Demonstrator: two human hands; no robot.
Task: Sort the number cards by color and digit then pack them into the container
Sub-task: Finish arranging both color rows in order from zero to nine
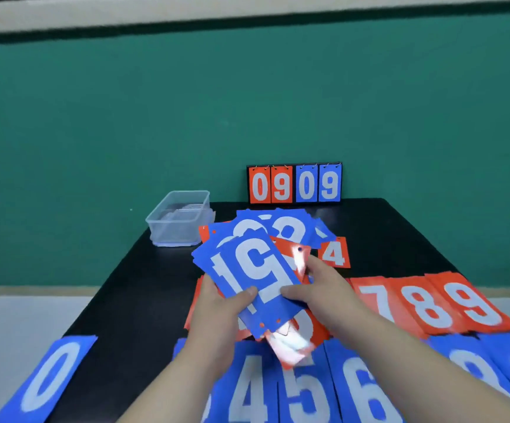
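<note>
My left hand (217,312) holds a fanned stack of blue number cards (247,270), thumb on top. The front card shows a white 5. My right hand (314,288) pinches that front blue 5 card (266,282) with its thumb on the face, and a red card (290,346) sticks out below. Red cards 7 (372,300), 8 (424,306) and 9 (473,303) lie in a row on the right. Blue cards 0 (49,377), 4 (247,389), 5 (305,395) and 6 (363,395) lie along the near edge. A clear plastic container (180,218) stands at the far left.
A black table (144,285) carries everything. A loose pile of blue and red cards (287,230) and a red 4 (334,253) lie mid-table. A small scoreboard (295,184) reading 0909 stands at the far edge against a green wall.
</note>
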